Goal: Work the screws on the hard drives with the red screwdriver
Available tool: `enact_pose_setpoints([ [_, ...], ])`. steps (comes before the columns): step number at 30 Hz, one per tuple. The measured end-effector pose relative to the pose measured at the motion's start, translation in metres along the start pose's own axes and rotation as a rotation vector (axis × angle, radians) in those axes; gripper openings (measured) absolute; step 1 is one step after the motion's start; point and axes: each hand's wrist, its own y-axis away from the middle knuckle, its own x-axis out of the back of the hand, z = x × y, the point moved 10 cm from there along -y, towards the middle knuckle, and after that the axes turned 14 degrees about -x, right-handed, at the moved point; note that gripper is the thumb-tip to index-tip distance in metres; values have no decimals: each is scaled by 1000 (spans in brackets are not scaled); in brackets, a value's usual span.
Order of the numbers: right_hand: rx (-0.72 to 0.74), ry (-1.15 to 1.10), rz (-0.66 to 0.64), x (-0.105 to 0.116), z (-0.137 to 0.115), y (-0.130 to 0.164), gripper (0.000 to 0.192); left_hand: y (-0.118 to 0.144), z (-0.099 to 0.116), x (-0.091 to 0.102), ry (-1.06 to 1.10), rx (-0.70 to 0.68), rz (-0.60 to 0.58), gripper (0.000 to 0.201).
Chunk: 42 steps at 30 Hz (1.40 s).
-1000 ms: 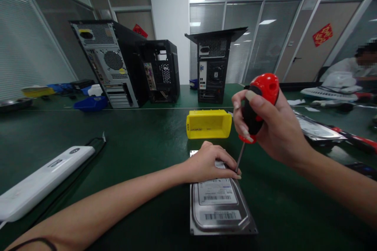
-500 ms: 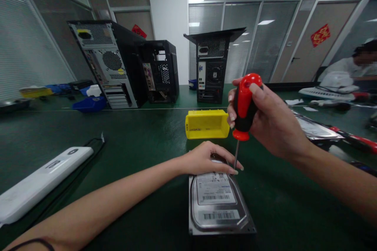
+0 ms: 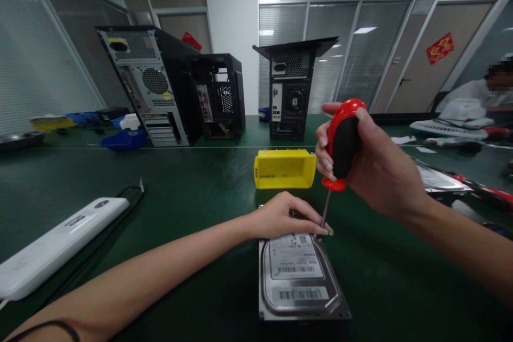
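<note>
The hard drive point(image 3: 298, 293) lies flat on the green table point(image 3: 192, 181), label side up, its long axis running away from the wearer toward the table's far edge; one short end faces the wearer, and the other is partly covered by the left grip point(image 3: 280, 216). The screwdriver point(image 3: 343, 149) points down at the drive's right long side, toward its far part, its own long axis steep, with the handle leaning toward the table's right edge. The right grip point(image 3: 385, 171) is clenched around that handle; the left one is laid across the drive, its thumb and forefinger at the shaft's lower end, though whether they pinch it I cannot tell. A yellow bin point(image 3: 285, 171) stands beyond the drive, nearer the far edge. Half a second ago the handle stood more upright, its red face showing; now it leans further right and its black panel shows. The drive has stayed in place.
</note>
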Motion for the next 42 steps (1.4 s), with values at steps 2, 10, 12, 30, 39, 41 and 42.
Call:
enact_pose_setpoints([
  [2, 3, 10, 14, 1, 1, 0, 21, 0, -2, 0, -5, 19, 3, 15],
  [10, 38, 2, 35, 4, 2, -1, 18, 2, -4, 1, -38, 24, -1, 14],
  [12, 51, -4, 23, 4, 1, 0, 19, 1, -4, 1, -41, 22, -3, 16],
  [30, 65, 8, 2, 2, 1, 0, 20, 0, 0, 0, -53, 4, 0, 15],
  [39, 74, -6, -23, 2, 1, 1, 20, 0, 1, 0, -62, -27, -7, 16],
  [41, 78, -14, -29, 1, 0, 1, 20, 0, 1, -1, -47, -33, -13, 17],
  [42, 81, -18, -30, 0, 0, 1, 20, 0, 1, -1, -42, -33, -13, 17],
])
